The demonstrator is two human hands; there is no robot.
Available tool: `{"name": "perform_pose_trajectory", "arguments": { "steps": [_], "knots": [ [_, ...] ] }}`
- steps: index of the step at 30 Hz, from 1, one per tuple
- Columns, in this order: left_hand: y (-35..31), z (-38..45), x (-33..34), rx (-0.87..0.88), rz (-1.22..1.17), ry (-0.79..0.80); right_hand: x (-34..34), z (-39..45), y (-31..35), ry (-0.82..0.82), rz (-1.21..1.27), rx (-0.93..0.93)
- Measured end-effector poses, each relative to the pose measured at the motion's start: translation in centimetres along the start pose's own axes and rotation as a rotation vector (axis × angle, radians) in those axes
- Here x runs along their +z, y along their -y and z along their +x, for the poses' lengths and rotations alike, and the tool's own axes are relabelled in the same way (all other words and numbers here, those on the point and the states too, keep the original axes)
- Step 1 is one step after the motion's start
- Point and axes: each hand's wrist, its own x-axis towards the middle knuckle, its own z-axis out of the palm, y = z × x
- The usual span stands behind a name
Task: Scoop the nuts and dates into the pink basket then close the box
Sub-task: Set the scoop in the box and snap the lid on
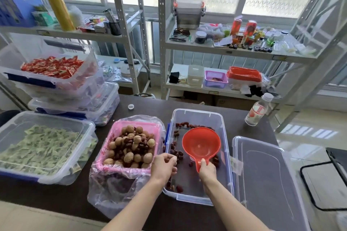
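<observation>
No text, brand or number can be made out anywhere in the view. A red and white label is seen on the clear water bottle (pixel 258 110) standing just beyond the far right corner of the open clear box (pixel 199 116), but its print is too small and blurred to be read. Printing on the red packets (pixel 52 66) in the stacked bin well to the left of that box, and on the cartons (pixel 244 28) on the shelf behind it, is likewise left illegible.
</observation>
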Motion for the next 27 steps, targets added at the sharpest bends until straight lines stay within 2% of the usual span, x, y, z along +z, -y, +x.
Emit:
{"name": "perform_pose_trajectory", "arguments": {
  "steps": [5, 13, 17, 21, 27],
  "knots": [
    [0.5, -0.2, 0.1, -0.015, 0.008, -0.007, -0.8, -2.1, 1.1, 0.033, 0.032, 0.091],
    [0.0, 0.0, 0.5, -0.002, 0.025, 0.002, -1.2, -2.5, 1.4, 0.128, -0.088, 0.125],
    [-0.2, 0.1, 1.0, 0.000, 0.032, 0.013, -1.9, -3.7, 2.5, 0.164, -0.124, 0.071],
    [-0.2, 0.5, 1.6, 0.001, 0.044, 0.036, -2.8, -4.6, 3.1, 0.134, -0.366, -0.020],
    [-0.5, 1.0, 3.2, 0.023, 0.083, 0.092, -4.0, -5.0, 3.8, 0.100, -0.479, -0.079]
  ]
}}
